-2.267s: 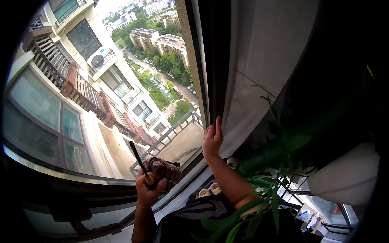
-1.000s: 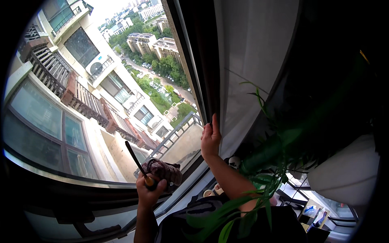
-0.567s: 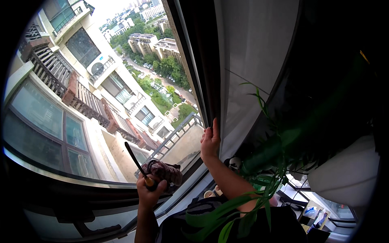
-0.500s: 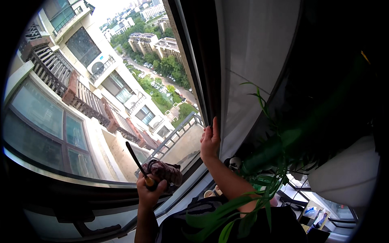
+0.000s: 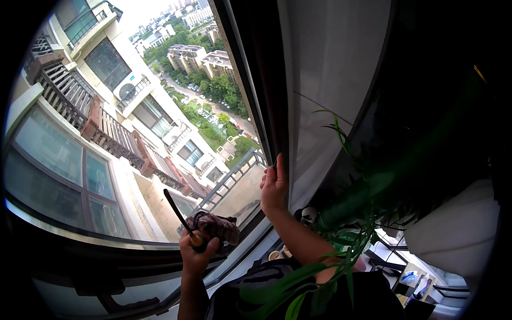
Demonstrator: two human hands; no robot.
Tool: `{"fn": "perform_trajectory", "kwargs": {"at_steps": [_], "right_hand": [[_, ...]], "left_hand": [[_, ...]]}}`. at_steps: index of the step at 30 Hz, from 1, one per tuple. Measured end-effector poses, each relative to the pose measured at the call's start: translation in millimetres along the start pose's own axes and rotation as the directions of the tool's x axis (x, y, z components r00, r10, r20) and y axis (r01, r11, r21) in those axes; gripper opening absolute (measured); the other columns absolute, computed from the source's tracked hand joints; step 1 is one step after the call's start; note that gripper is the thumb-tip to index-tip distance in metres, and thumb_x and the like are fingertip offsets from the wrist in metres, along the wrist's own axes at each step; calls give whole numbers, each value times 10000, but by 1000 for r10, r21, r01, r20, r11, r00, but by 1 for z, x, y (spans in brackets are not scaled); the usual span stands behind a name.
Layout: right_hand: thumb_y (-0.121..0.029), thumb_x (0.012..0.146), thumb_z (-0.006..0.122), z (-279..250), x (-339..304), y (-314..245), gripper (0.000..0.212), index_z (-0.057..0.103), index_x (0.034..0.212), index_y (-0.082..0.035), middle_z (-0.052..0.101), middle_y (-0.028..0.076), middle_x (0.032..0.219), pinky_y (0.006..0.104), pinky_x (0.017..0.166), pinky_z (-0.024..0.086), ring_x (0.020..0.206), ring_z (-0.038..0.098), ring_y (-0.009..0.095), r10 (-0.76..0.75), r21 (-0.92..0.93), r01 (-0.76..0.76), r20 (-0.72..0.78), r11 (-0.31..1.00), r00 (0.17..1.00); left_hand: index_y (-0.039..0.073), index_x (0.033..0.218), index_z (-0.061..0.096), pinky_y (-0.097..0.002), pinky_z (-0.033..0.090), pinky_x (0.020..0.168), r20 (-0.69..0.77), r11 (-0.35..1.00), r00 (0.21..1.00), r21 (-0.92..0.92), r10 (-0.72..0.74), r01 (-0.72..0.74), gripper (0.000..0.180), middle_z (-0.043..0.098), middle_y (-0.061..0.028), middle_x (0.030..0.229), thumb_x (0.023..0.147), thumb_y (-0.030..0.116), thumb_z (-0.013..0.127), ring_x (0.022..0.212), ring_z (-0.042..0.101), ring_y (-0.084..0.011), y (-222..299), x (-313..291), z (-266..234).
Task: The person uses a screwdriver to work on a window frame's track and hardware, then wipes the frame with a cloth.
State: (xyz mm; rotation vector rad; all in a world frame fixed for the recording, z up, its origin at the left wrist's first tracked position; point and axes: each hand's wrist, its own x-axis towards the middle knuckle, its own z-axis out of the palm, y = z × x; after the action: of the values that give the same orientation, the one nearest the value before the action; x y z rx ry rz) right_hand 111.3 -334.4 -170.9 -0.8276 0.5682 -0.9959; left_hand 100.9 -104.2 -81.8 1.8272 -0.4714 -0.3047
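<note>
My left hand [image 5: 196,253] grips a dark thin tool [image 5: 177,212] with a yellowish handle, and a brownish rag [image 5: 216,227] is bunched at the same hand. The tool's blade points up and left against the window glass [image 5: 160,122]. My right hand [image 5: 273,185] rests flat on the dark vertical window frame [image 5: 255,90], fingers pointing up, right beside the edge of a white curtain [image 5: 330,80]. Both forearms rise from the lower edge.
A green leafy plant [image 5: 346,250] hangs in front of my right arm. A dark lower window frame [image 5: 106,256] runs along the bottom left. Small things lie on a surface [image 5: 410,277] at the lower right. Buildings and trees lie far below outside.
The view has drifted slightly. My left hand with the tool and rag stays at the lower glass, and my right hand stays on the frame.
</note>
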Motion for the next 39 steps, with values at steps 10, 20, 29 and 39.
{"fn": "perform_trajectory", "kwargs": {"at_steps": [10,20,29,39], "right_hand": [[-64,915,433,-2,1,3,458,367,1345,-209,429,-31,749,158,424,292,511,303,7,29,-1,-29,-45,1000,999],[-71,913,443,-3,3,7,457,371,1343,-207,437,-29,753,160,415,284,502,296,8,-48,-25,47,-3,999,999],[-72,914,443,-2,9,11,456,375,1341,-218,444,-27,763,158,416,282,509,300,8,-104,-17,104,-2,994,995],[-48,912,430,-2,9,-6,459,375,1341,-202,443,-26,743,161,417,285,518,301,14,5,-61,-7,-41,998,999]], "left_hand": [[41,636,567,-339,413,760,-16,999,1000,35,-11,11,201,532,-98,847,635,152,735,812,535,-208,9,0,4],[40,634,568,-340,409,767,-38,1000,999,9,7,-6,202,530,-96,836,630,154,735,820,534,-210,2,-1,4],[28,646,561,-340,417,765,-25,1000,999,3,-21,21,205,529,-108,861,635,135,735,834,540,-219,4,0,3],[35,652,568,-347,411,778,-13,1000,1000,15,-1,1,203,531,-110,876,640,148,736,844,535,-223,5,-1,2]]}}
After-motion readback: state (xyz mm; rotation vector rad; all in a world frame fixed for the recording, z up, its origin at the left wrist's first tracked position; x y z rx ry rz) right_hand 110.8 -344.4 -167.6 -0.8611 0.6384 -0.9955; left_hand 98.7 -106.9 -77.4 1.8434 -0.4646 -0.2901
